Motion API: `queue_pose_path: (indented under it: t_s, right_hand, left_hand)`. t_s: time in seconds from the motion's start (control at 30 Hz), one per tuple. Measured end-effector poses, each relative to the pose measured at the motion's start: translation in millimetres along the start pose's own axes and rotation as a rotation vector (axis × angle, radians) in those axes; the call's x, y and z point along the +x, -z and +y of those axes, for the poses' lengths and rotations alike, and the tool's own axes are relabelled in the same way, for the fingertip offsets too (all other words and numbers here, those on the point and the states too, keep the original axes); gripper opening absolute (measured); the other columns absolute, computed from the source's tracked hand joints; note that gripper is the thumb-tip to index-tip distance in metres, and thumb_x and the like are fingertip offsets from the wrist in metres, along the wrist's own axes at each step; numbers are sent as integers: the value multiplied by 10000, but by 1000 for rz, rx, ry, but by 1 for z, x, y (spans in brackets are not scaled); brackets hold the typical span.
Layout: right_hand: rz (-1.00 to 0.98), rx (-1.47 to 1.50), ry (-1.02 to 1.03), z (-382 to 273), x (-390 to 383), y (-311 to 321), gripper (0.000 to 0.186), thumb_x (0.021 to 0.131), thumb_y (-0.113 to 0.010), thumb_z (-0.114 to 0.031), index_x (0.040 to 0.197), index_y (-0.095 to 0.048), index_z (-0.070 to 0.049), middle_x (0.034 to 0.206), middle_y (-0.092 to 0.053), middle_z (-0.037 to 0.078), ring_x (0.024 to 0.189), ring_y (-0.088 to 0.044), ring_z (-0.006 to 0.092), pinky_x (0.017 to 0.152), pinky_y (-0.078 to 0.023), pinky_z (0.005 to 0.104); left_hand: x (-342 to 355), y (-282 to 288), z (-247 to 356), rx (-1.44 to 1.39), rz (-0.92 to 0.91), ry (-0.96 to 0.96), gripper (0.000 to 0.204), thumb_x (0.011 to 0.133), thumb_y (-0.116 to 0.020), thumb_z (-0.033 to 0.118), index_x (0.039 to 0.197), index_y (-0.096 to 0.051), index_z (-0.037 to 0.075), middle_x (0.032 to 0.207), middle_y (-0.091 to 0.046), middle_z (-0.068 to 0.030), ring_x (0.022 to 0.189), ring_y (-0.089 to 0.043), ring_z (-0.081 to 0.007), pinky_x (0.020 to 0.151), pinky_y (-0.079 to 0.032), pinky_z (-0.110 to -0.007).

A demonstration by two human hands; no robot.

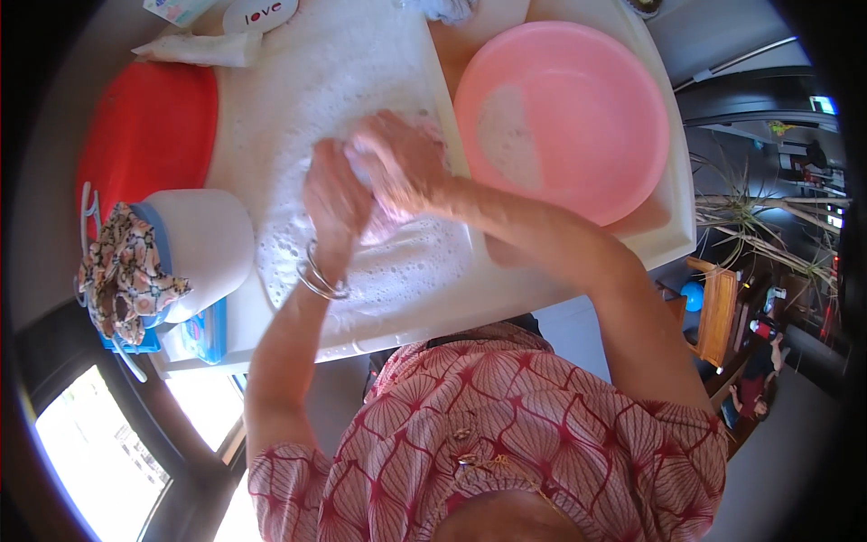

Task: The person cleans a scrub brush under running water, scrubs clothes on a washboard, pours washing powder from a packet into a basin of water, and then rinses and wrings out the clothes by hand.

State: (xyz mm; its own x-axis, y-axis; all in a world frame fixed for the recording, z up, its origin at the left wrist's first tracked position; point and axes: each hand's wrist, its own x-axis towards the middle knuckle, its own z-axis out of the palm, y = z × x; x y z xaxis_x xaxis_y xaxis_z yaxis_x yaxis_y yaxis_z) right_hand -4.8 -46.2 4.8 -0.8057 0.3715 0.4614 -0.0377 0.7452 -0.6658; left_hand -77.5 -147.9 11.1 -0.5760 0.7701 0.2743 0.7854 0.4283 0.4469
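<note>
Both my hands are closed on a wet pink cloth (386, 228), bunched up over the foamy white basin (339, 68). My left hand (334, 194), with bangles at the wrist, presses against its left side. From the right, my right hand (397, 163) curls over the top of the bundle, its fingers slightly blurred. Some of the cloth shows below the hands and a little behind the right one. Soap suds (406, 266) spread around and under the cloth.
At the right stands a pink plastic tub (614, 117) with a foam patch inside. On the left are a red basin (158, 135), a white container (212, 244), a patterned cloth (126, 271) and a blue package (206, 332). A white packet (203, 49) lies at the far left.
</note>
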Motion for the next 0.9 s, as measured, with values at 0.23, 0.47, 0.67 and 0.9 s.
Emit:
queue_pose_path:
  t_s: [0.23, 0.47, 0.67, 0.9]
  right_hand:
    - [125, -678, 549, 15, 56, -12, 153, 761, -556, -191, 888, -582, -109, 1000, -526, 93, 772, -554, 276, 625, -467, 410]
    - [130, -22, 223, -26, -47, 17, 220, 776, -541, -160, 983, -479, -119, 1106, -447, 110, 1089, -393, 316, 957, -263, 487]
    - [53, -22, 172, 7, -13, -32, 198, 777, -527, -157, 968, -542, -109, 1047, -493, 93, 1048, -438, 295, 952, -292, 468]
    - [141, -512, 13, 2, 45, -38, 235, 709, -547, -155, 921, -618, -84, 1023, -494, 80, 1043, -425, 311, 876, -357, 429]
  left_hand:
    - [50, 9, -72, 435, 0, -468, 176, 761, -473, 100, 920, -543, 80, 969, -570, -79, 834, -561, -283, 649, -450, -405]
    - [-61, 17, 27, -290, 131, 129, 316, 885, -431, 206, 1134, -469, 16, 1088, -479, -166, 1014, -434, -342, 888, -318, -413]
    - [-14, -9, -29, 128, 335, -362, 127, 717, -476, 77, 813, -511, 1, 899, -509, -186, 804, -483, -351, 761, -377, -455]
    - [21, 10, -76, 861, -63, -328, 240, 728, -518, 97, 965, -517, 56, 847, -541, -111, 810, -505, -285, 641, -382, -412]
